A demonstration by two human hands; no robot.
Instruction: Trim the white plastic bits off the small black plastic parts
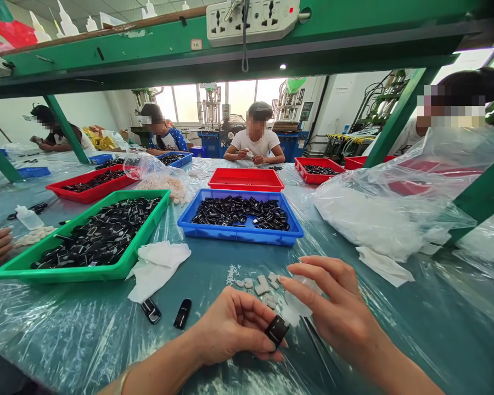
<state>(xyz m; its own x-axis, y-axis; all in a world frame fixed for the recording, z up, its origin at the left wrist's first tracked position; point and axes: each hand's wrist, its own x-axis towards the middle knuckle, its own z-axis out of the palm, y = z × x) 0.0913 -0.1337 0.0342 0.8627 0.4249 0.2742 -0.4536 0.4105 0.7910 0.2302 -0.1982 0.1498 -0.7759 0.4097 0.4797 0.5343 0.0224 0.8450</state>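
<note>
I have a small, glossy black, squarish plastic piece pinched between the thumb and fingers of the left hand, low in the frame, right of centre. The right hand is poised just beside it, fingers parted wide; a translucent whitish object sits behind those fingers, and I cannot tell whether they touch it. I judge the black piece light and stiff, with a slick face that could skid or scratch, so I would take it by 2 opposite edges and spare the shine. The small, pale grey blocks just above the hands look light and easy to scatter

For moving, I mind the thin dark rods by the right hand and the 2 elongated, glossy black pieces left of the left hand. The blue rectangular plastic tray raises a rim across the middle of the frame; the green rectangular plastic tray and crumpled white cloth crowd the left. A bulging, clear plastic bag bounds the right, so I read the lower right as the easier side, over wrinkled clear film that might snag
</note>
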